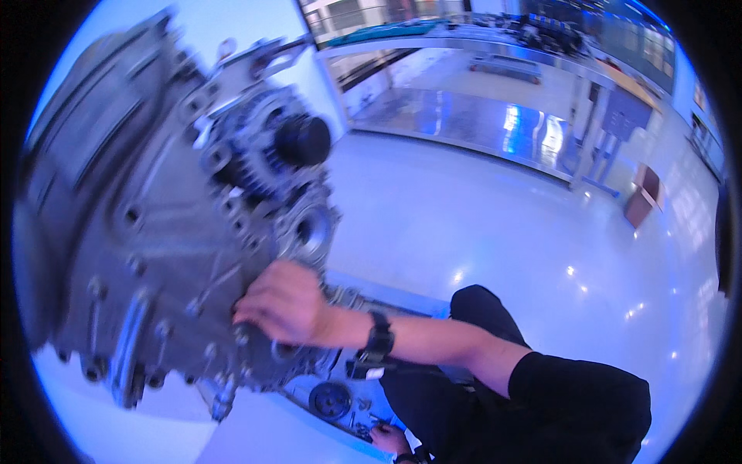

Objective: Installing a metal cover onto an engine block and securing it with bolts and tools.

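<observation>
A large grey metal engine point(178, 224) fills the left side, slightly blurred. On its upper right sits an alternator point(263, 143) with a black pulley point(303, 140). My right hand point(282, 301) is against the engine's lower face, below a round bore point(311, 230). Its fingers are curled closed beside a bolt head point(242, 334); what they grip is hidden. At the bottom edge, my left hand point(390, 439) is partly in view, fingers drawn together among small dark bolts point(361, 427). Whatever it holds is too small to name. A round black pulley wheel point(331, 400) lies close by.
A metal workbench point(464, 116) with a shiny lower shelf stands across the room, parts piled on top. A brown cardboard box point(643, 197) is on the pale glossy floor point(495, 224) at right. My bent knee point(483, 313) is near the engine's right side.
</observation>
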{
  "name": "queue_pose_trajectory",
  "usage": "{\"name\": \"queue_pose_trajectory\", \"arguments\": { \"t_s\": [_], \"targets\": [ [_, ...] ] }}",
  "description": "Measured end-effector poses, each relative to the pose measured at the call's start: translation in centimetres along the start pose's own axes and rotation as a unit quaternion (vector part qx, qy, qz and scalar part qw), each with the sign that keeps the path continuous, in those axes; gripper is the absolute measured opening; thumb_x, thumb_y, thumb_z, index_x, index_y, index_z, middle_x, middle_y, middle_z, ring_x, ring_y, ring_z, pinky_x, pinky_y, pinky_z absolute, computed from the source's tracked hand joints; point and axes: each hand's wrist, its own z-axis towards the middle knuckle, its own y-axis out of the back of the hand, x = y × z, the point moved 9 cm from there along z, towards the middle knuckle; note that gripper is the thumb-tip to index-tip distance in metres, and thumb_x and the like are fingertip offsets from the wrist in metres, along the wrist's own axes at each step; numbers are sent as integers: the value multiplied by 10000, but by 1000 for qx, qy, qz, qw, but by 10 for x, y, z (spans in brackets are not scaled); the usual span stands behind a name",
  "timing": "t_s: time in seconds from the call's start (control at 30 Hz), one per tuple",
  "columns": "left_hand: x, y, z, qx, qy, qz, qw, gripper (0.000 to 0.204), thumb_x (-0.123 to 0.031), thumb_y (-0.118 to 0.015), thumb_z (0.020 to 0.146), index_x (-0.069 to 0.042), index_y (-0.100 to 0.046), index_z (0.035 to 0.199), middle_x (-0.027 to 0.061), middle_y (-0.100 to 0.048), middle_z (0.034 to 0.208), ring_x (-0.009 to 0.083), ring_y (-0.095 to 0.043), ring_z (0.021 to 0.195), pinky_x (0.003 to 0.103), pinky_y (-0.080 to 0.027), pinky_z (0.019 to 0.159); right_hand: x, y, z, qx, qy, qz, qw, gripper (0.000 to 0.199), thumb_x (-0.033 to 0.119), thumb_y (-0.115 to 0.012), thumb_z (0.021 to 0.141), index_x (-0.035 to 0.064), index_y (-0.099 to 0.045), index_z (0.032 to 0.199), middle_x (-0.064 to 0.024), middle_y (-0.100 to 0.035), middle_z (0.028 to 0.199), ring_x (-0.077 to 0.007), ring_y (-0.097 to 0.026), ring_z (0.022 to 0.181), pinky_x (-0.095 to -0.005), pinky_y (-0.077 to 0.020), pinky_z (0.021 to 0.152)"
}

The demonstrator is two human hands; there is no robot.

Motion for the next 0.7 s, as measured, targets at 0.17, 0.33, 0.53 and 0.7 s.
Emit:
{"name": "queue_pose_trajectory", "arguments": {
  "t_s": [0.17, 0.33, 0.53, 0.7],
  "targets": [
    [-35, 24, -12, 105, -3, -4, 994, 259, -244, -485, 865, -34, -629, 907, 171, -642, 834, 359, -608, 770, 445, -471, 693, 5, 35, 14, 145, 8, 18, 989, 154, 143, -672, 761, 55, -626, 878, -66, -575, 848, -232, -553, 728, -326, -435, 574],
    [-72, 24, 10, 156, -49, -10, 987, 197, -185, -509, 861, -29, -626, 835, 158, -624, 797, 332, -584, 733, 438, -458, 677, -27, 125, -2, 245, -78, -7, 966, 257, 248, -632, 836, 82, -501, 691, -42, -437, 699, -221, -477, 669, -336, -376, 550],
    [-210, 84, 31, 304, 7, -39, 952, 176, -165, -519, 866, -21, -617, 837, 145, -626, 789, 297, -593, 703, 415, -470, 645, -35, 337, -72, 375, -574, -221, 693, 393, 422, -509, 899, 60, -623, 796, -169, -605, 671, -359, -600, 617, -460, -470, 540],
    [-294, 125, 29, 433, 98, -85, 892, 160, -148, -528, 871, -15, -609, 839, 134, -628, 782, 268, -601, 678, 397, -480, 618, 37, 392, -6, 451, -636, -256, 571, 315, 346, -461, 916, 70, -610, 885, -191, -610, 686, -372, -607, 624, -494, -484, 571]
  ]
}}
